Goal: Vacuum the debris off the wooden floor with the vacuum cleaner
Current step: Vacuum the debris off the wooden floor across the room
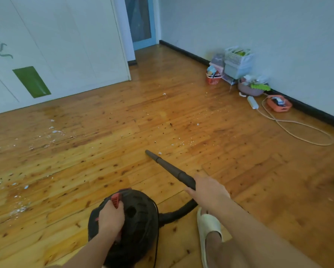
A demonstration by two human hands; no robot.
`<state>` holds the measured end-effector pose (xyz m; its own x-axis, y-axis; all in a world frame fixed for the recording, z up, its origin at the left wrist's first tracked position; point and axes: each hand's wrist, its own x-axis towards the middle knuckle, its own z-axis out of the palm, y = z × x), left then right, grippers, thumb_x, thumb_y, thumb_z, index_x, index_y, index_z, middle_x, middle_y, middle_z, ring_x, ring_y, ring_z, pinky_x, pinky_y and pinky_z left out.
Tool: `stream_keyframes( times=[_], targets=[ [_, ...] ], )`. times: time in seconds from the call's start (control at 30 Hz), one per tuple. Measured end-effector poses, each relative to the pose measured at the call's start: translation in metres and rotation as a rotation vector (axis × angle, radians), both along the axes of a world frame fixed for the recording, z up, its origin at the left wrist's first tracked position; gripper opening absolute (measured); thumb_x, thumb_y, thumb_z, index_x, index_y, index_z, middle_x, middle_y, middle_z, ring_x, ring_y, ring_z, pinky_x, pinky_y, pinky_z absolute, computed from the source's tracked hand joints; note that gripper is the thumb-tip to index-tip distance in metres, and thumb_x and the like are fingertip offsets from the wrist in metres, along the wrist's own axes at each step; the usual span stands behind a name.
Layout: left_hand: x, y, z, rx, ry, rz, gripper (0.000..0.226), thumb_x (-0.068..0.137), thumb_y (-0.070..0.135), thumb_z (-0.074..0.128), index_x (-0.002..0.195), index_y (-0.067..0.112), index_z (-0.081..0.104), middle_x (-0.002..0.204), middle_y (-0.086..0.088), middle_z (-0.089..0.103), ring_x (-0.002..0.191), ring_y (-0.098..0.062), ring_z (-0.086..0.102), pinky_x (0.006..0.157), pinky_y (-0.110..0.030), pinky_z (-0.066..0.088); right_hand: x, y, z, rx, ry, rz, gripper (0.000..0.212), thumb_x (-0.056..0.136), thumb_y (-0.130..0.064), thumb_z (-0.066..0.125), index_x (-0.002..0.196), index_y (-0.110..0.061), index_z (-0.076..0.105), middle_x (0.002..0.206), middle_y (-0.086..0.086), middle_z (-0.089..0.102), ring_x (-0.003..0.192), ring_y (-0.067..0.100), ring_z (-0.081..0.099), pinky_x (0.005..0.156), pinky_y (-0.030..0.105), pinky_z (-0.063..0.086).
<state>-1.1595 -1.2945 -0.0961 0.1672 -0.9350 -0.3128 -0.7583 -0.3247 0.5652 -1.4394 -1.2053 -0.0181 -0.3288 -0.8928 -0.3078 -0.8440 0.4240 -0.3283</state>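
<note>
A black canister vacuum cleaner point(137, 219) stands on the wooden floor point(259, 180) at the bottom centre. My left hand point(111, 219) grips its red and black carry handle point(115, 200). My right hand point(208, 192) grips the black nozzle tube point(168, 168), whose tip points up-left and lies low over the boards beside a white crumb point(159, 153). The black hose point(178, 210) curves from the canister under my right wrist. White and dark debris point(54, 130) is scattered at the left, and finer debris point(191, 141) beyond the tip.
My foot in a pale slipper point(207, 227) stands right of the canister. Baskets and bags point(237, 70) sit against the right wall, with a power strip point(252, 102), an orange tray point(278, 103) and a looping white cord point(301, 130). White cupboard doors point(55, 55) fill the left.
</note>
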Motion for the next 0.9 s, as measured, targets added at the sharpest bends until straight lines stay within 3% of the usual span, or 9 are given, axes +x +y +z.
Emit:
stream_keyframes(
  times=[0.13, 0.33, 0.5, 0.6, 0.77, 0.9],
  targets=[
    [-0.005, 0.02, 0.004, 0.03, 0.047, -0.11, 0.028, 0.106, 0.027, 0.048, 0.081, 0.019, 0.057, 0.08, -0.004, 0.066, 0.07, -0.021, 0.062, 0.057, -0.033, 0.044, -0.014, 0.037, 0.001, 0.033, 0.032, -0.078, 0.025, 0.102, -0.052, 0.053, 0.114, -0.029, 0.053, 0.089, -0.007, 0.06, 0.079, 0.013, 0.063, 0.073, 0.034, 0.058],
    [-0.012, 0.044, 0.009, 0.038, 0.073, -0.216, 0.028, 0.106, 0.026, 0.048, 0.081, 0.021, 0.058, 0.079, -0.002, 0.066, 0.068, -0.018, 0.063, 0.055, -0.029, 0.044, -0.022, 0.071, 0.005, 0.02, 0.028, -0.167, 0.025, 0.101, -0.052, 0.054, 0.114, -0.031, 0.056, 0.087, -0.008, 0.063, 0.075, 0.01, 0.062, 0.072, 0.033, 0.057],
    [-0.014, 0.057, 0.008, 0.096, 0.051, -0.316, 0.023, 0.106, 0.029, 0.048, 0.085, 0.023, 0.053, 0.081, -0.003, 0.067, 0.062, -0.021, 0.068, 0.051, -0.031, 0.056, -0.021, 0.082, 0.011, 0.04, 0.093, -0.154, 0.025, 0.101, -0.055, 0.052, 0.107, -0.03, 0.051, 0.085, -0.007, 0.062, 0.074, 0.01, 0.061, 0.07, 0.032, 0.056],
    [-0.014, 0.06, 0.008, 0.108, 0.054, -0.323, 0.02, 0.107, 0.03, 0.047, 0.09, 0.022, 0.053, 0.082, -0.004, 0.067, 0.058, -0.021, 0.067, 0.05, -0.028, 0.053, -0.024, 0.086, 0.017, 0.044, 0.085, -0.158, 0.026, 0.101, -0.057, 0.051, 0.107, -0.032, 0.052, 0.086, -0.008, 0.062, 0.075, 0.01, 0.062, 0.07, 0.031, 0.055],
    [-0.031, 0.066, 0.003, 0.094, -0.024, -0.226, 0.026, 0.107, 0.035, 0.042, 0.107, 0.012, 0.053, 0.081, -0.003, 0.068, 0.066, -0.018, 0.068, 0.059, -0.033, 0.054, -0.028, 0.091, 0.022, 0.03, 0.101, -0.194, 0.022, 0.101, -0.056, 0.05, 0.105, -0.035, 0.051, 0.084, -0.009, 0.062, 0.074, 0.009, 0.061, 0.067, 0.03, 0.055],
    [-0.056, 0.065, 0.001, 0.066, -0.045, -0.182, 0.036, 0.106, 0.045, 0.037, 0.102, 0.013, 0.052, 0.077, -0.002, 0.066, 0.065, -0.018, 0.067, 0.057, -0.033, 0.055, -0.04, 0.087, 0.018, 0.049, 0.104, -0.232, 0.029, 0.102, -0.056, 0.048, 0.112, -0.029, 0.054, 0.087, -0.005, 0.062, 0.076, 0.012, 0.062, 0.066, 0.032, 0.055]
  ],
)
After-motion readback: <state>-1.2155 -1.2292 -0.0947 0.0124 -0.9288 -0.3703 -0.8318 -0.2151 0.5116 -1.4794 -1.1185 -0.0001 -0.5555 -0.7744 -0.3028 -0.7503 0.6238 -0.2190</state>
